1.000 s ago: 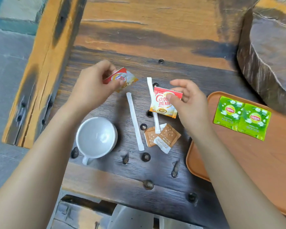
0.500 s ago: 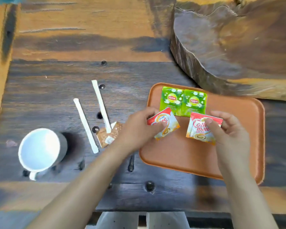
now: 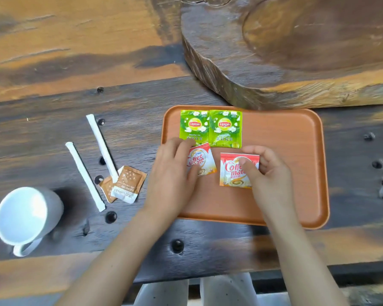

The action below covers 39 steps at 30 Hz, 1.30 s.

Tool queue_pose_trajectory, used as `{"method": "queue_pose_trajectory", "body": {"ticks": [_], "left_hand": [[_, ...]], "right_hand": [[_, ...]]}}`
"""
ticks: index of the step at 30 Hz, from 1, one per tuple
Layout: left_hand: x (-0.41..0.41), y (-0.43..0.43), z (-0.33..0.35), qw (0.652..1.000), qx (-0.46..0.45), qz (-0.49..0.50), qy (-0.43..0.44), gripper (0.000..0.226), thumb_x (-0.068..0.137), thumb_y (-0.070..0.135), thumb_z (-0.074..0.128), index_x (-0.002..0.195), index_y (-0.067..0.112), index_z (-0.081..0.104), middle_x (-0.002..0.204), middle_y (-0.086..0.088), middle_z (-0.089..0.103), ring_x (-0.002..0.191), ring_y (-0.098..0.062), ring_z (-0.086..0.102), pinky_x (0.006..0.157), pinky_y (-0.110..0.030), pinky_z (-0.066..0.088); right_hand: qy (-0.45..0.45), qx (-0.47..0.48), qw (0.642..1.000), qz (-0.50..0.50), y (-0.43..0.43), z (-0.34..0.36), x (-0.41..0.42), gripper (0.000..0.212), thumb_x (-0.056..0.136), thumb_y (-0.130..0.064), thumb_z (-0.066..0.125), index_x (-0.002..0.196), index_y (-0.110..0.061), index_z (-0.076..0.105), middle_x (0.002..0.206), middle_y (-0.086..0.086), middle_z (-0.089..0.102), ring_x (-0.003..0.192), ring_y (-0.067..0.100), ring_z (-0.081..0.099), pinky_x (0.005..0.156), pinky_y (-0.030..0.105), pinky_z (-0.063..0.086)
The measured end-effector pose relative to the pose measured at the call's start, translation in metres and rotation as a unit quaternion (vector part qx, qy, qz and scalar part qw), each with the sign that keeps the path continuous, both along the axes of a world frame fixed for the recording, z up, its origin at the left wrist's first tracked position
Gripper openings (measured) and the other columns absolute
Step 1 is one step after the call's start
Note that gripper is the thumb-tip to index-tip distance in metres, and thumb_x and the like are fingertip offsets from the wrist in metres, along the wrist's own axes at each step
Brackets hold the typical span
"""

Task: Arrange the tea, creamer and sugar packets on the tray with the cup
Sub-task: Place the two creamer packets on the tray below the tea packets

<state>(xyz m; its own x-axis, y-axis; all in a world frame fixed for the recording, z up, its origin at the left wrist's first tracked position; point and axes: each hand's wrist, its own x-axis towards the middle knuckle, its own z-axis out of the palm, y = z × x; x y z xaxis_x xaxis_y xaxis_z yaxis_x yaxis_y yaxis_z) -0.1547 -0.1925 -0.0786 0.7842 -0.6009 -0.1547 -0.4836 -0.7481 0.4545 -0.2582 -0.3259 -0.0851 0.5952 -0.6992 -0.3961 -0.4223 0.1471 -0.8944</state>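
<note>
An orange tray (image 3: 296, 195) lies on the dark wooden table. Two green tea packets (image 3: 210, 127) lie side by side at its far left corner. Just below them my left hand (image 3: 175, 175) holds a red-and-white creamer packet (image 3: 202, 161) flat against the tray. My right hand (image 3: 268, 175) pinches a second creamer packet (image 3: 233, 173) lying on the tray beside the first. Left of the tray lie two brown sugar packets (image 3: 125, 184) and two white stick packets (image 3: 84, 175). A white cup (image 3: 24, 215) stands at the far left.
A thick raw-edged wooden slab (image 3: 285, 47) sits on the table right behind the tray. Dark bolt heads dot the tabletop. The table's near edge runs along the bottom, with a white stool below it.
Both hands carried the creamer packets from the table's middle over to the tray and lowered them onto it below the tea packets. My view shifted right.
</note>
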Motion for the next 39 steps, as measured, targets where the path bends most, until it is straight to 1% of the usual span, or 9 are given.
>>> {"method": "queue_pose_trajectory", "body": {"ticks": [3, 6, 8, 10, 12, 15, 21, 26, 39], "left_hand": [[-0.011, 0.011, -0.006, 0.999, -0.02, 0.005, -0.047, 0.034, 0.08, 0.017, 0.063, 0.113, 0.013, 0.06, 0.116, -0.008, 0.059, 0.106, -0.02, 0.044, 0.092, -0.026, 0.034], [-0.018, 0.014, -0.009, 0.999, -0.027, 0.006, -0.042, 0.031, 0.083, 0.024, 0.061, 0.112, 0.015, 0.063, 0.114, -0.006, 0.061, 0.104, -0.022, 0.05, 0.092, -0.027, 0.037], [-0.023, 0.014, -0.011, 0.999, -0.025, -0.007, -0.032, 0.03, 0.085, 0.029, 0.058, 0.112, 0.017, 0.063, 0.116, -0.005, 0.061, 0.104, -0.023, 0.05, 0.092, -0.03, 0.04], [-0.026, 0.015, -0.012, 0.999, -0.028, -0.014, -0.025, 0.027, 0.084, 0.027, 0.057, 0.108, 0.017, 0.064, 0.116, -0.005, 0.061, 0.105, -0.022, 0.048, 0.091, -0.032, 0.04], [-0.027, 0.019, -0.013, 0.999, -0.039, -0.021, -0.02, 0.025, 0.083, 0.023, 0.057, 0.105, 0.015, 0.066, 0.114, -0.006, 0.062, 0.105, -0.02, 0.046, 0.092, -0.031, 0.039], [-0.029, 0.023, -0.013, 0.999, -0.043, -0.03, -0.015, 0.024, 0.082, 0.02, 0.058, 0.104, 0.013, 0.066, 0.114, -0.007, 0.062, 0.106, -0.02, 0.046, 0.092, -0.03, 0.039], [-0.033, 0.021, -0.015, 0.998, -0.056, -0.021, -0.016, 0.025, 0.081, 0.016, 0.062, 0.105, 0.011, 0.065, 0.113, -0.009, 0.061, 0.105, -0.02, 0.045, 0.091, -0.029, 0.039], [-0.032, 0.02, -0.015, 0.998, -0.057, -0.019, -0.012, 0.025, 0.081, 0.014, 0.063, 0.106, 0.012, 0.065, 0.113, -0.009, 0.06, 0.105, -0.018, 0.043, 0.091, -0.026, 0.038], [-0.028, 0.02, -0.016, 0.998, -0.066, -0.022, -0.002, 0.025, 0.082, 0.013, 0.063, 0.107, 0.011, 0.065, 0.115, -0.01, 0.059, 0.108, -0.018, 0.042, 0.095, -0.023, 0.034]], "right_hand": [[0.0, -0.01, 1.0, 0.002, 0.0, -0.001, 0.002, 0.026, 0.084, -0.005, 0.06, 0.086, -0.031, 0.061, 0.082, 0.001, 0.07, 0.07, 0.013, 0.063, 0.066, 0.031, 0.049], [0.002, -0.032, 0.999, 0.021, 0.003, -0.003, 0.011, 0.025, 0.08, -0.011, 0.059, 0.086, -0.035, 0.06, 0.082, 0.001, 0.07, 0.072, 0.021, 0.065, 0.066, 0.036, 0.051], [0.015, -0.063, 0.997, 0.049, 0.006, -0.004, 0.015, 0.027, 0.082, -0.007, 0.06, 0.09, -0.033, 0.06, 0.081, -0.005, 0.067, 0.07, 0.015, 0.061, 0.065, 0.031, 0.048], [0.041, -0.124, 0.987, 0.093, 0.008, -0.005, 0.016, 0.024, 0.082, -0.007, 0.06, 0.101, -0.023, 0.061, 0.089, -0.001, 0.066, 0.081, 0.018, 0.062, 0.073, 0.031, 0.048], [0.076, -0.232, 0.96, 0.139, 0.009, -0.005, 0.013, 0.027, 0.081, -0.01, 0.059, 0.108, -0.014, 0.061, 0.103, 0.006, 0.064, 0.097, 0.025, 0.057, 0.085, 0.027, 0.039], [0.1, -0.335, 0.923, 0.162, 0.015, -0.004, 0.0, 0.031, 0.08, -0.018, 0.059, 0.111, -0.016, 0.06, 0.112, 0.007, 0.057, 0.103, 0.024, 0.046, 0.091, 0.028, 0.034], [0.095, -0.362, 0.902, 0.217, 0.027, -0.01, -0.014, 0.029, 0.082, -0.022, 0.061, 0.11, -0.018, 0.061, 0.119, 0.004, 0.057, 0.109, 0.022, 0.044, 0.094, 0.038, 0.038], [0.101, -0.357, 0.901, 0.224, 0.027, -0.013, -0.012, 0.03, 0.083, -0.028, 0.055, 0.11, -0.018, 0.062, 0.117, 0.003, 0.057, 0.109, 0.021, 0.044, 0.094, 0.035, 0.036], [0.105, -0.36, 0.902, 0.214, 0.028, -0.012, -0.015, 0.028, 0.081, -0.024, 0.061, 0.108, -0.018, 0.063, 0.117, 0.004, 0.057, 0.11, 0.019, 0.042, 0.094, 0.034, 0.035]]}}
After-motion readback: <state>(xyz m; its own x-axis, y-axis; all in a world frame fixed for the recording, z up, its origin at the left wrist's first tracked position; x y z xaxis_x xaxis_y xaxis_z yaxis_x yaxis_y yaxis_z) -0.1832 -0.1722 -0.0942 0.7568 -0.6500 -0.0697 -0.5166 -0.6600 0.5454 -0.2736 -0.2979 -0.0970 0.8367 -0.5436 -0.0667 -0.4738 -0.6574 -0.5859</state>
